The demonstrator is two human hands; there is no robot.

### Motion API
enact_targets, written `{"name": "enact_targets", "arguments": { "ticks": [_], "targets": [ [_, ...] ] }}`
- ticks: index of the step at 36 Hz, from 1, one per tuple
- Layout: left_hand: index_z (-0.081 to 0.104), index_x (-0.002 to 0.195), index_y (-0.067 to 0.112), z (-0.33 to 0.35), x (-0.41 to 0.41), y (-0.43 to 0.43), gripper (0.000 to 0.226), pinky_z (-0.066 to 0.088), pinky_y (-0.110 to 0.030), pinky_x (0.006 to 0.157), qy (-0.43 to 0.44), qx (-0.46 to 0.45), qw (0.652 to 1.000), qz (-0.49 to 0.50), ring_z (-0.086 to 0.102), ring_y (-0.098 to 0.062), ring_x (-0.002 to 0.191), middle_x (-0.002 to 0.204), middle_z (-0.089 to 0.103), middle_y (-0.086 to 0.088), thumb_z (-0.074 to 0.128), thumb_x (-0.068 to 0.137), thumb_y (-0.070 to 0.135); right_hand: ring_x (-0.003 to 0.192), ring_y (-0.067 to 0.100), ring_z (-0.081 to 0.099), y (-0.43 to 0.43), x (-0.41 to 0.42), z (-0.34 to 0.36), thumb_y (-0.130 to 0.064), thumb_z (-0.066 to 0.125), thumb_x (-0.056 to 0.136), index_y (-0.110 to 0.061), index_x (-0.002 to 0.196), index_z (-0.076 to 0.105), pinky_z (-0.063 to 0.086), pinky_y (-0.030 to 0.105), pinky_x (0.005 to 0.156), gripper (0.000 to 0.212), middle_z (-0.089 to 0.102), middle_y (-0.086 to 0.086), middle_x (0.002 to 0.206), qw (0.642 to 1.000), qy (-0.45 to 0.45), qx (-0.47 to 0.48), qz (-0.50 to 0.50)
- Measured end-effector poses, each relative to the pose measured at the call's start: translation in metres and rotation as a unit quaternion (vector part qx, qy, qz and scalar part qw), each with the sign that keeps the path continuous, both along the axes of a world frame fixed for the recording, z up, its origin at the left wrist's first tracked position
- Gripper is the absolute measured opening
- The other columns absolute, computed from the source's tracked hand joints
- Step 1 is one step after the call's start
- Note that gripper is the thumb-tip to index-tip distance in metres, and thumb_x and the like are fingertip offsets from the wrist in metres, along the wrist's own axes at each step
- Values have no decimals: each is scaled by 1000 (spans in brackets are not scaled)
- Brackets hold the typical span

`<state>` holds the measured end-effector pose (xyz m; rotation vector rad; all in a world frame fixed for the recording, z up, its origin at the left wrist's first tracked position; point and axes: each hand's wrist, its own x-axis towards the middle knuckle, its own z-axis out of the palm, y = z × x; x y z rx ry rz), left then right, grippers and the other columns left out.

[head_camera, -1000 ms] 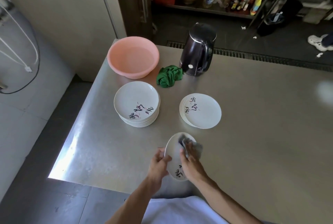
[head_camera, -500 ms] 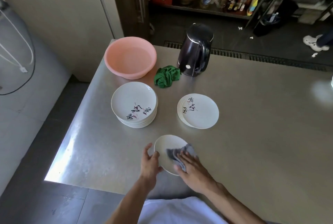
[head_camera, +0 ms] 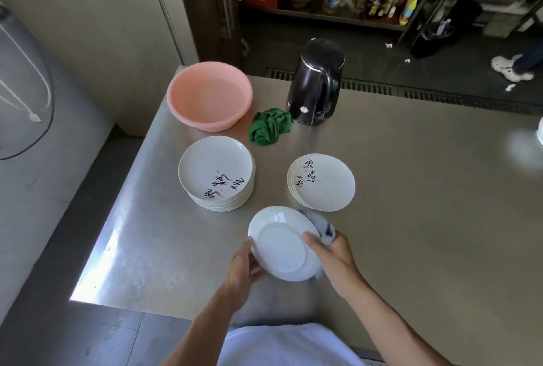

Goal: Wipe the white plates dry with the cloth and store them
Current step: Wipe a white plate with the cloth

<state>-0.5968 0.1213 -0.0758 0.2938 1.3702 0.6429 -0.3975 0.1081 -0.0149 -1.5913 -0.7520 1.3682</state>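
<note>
While the left hand [head_camera: 243, 272] grips the plate [head_camera: 280, 243], the right hand [head_camera: 335, 258] apparently clutches cloth [head_camera: 323, 226].

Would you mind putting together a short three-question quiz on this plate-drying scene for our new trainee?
1. True or false: the held plate has its underside turned up towards the camera.
2. What lies on the table between the pink basin and the black kettle? A) a green cloth B) a spoon C) a cup
3. Fill in: the grey cloth is held at the plate's edge by the ___ hand.

Key: 1 true. 2 A. 3 right: the right hand holds the cloth, and the left hand grips the plate's opposite edge.
</note>
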Motion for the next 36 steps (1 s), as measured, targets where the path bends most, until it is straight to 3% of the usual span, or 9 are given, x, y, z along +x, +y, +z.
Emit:
{"name": "enact_targets", "arguments": {
  "ticks": [3, 6, 10, 18, 23, 28, 31, 34, 36],
  "targets": [
    [69, 121, 14, 1, -7, -5, 37, 56, -53, 95, -42, 9, 999, -7, 70, -28, 100, 113, 76, -12, 46, 106, 39, 58, 17, 60, 0, 7, -10, -23, 69, 94, -11, 102, 70, 41, 38, 48, 15, 69, 5, 79, 997, -26, -61, -32],
    [69, 117, 14, 4, -9, -9, 32, 58, -47, 84, -71, 36, 997, -24, 70, -24, 93, 111, 74, -11, 48, 107, 36, 53, 20, 56, 0, 7, -28, -34, 58, 99, -10, 90, 65, 42, 30, 43, 26, 62, 5, 67, 983, -77, -124, -113],
    [66, 109, 18, 8, -5, -11, 23, 56, -35, 73, -67, 42, 996, -41, 65, -20, 88, 100, 68, -6, 53, 104, 36, 89, 23, 64, -7, 5, -45, -37, 47, 103, -19, 98, 61, 44, 29, 75, 24, 69, 0, 91, 966, -150, -112, -179],
    [61, 100, 20, 9, 8, -11, 14, 56, -27, 63, -45, 23, 998, -50, 64, -14, 73, 79, 66, 1, 54, 105, 32, 131, 16, 47, -12, -20, -42, -25, 48, 104, -22, 146, 45, 40, 25, 101, 42, 51, -6, 139, 949, -295, 10, 109],
    [75, 93, 18, 9, 18, -6, 31, 57, -27, 62, -53, 18, 997, -44, 70, -15, 74, 89, 75, -7, 49, 108, 26, 152, 7, 8, -26, -34, -51, -25, 48, 105, -16, 154, 34, 6, 23, 123, 51, 12, -11, 160, 852, -369, 129, 348],
    [73, 104, 14, 7, 15, -5, 26, 59, -32, 62, -42, -3, 999, -23, 74, -18, 75, 92, 77, -10, 48, 108, 21, 152, 9, 18, -46, -10, -67, -33, 47, 104, -17, 151, 40, 12, 30, 124, 50, 23, -6, 162, 811, -405, 163, 390],
    [70, 115, 16, 8, 14, -10, 26, 59, -34, 64, -41, -9, 998, -35, 74, -20, 81, 93, 78, -6, 48, 109, 28, 154, 16, 8, -44, -1, -78, -41, 40, 105, -19, 157, 27, 2, 32, 124, 58, 2, -5, 163, 778, -503, 69, 369],
    [69, 121, 17, 12, 16, -12, 29, 60, -36, 70, -53, 0, 996, -66, 74, -21, 86, 99, 77, -6, 48, 109, 31, 154, 17, -7, -24, -7, -73, -42, 29, 107, -16, 160, 9, -4, 33, 124, 62, -5, 4, 167, 804, -490, -63, 330],
    [69, 122, 19, 17, 18, -11, 29, 59, -35, 72, -63, 17, 994, -85, 75, -20, 88, 105, 77, -7, 47, 109, 32, 154, 16, -3, -11, -14, -65, -40, 30, 108, -13, 159, 13, -3, 31, 124, 60, 2, 4, 168, 839, -444, -57, 310]
  ]
}}
